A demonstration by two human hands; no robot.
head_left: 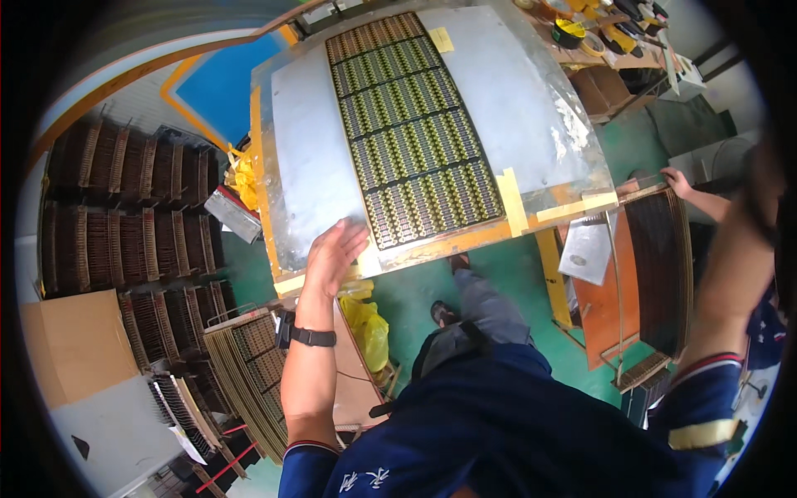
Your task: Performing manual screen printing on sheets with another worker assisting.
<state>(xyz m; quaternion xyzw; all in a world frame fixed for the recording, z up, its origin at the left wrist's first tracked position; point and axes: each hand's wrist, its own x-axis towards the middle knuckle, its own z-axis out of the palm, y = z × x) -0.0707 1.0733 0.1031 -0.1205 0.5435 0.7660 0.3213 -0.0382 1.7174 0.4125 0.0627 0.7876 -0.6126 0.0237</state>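
Observation:
My left hand [339, 253] is open, its fingers stretched out beside the near left corner of a long dark panel [415, 124]. The panel carries repeated rows of small yellow-green patterns, like a sheet of circuit boards, in several blocks. It lies on a worn white-topped table [531, 108] with yellow tape along its edges. Whether my fingertips touch the panel, I cannot tell. My right arm reaches up along the right rim, and my right hand [768, 170] is dark and blurred there, its fingers not readable.
Racks of dark panels [124, 241] stand at left, with another stack [249, 373] below. Another person's hand [679, 181] rests on a panel rack [664, 274] at right. A yellow bag [364, 328] hangs under the table; tape rolls [569, 33] lie on a far right bench.

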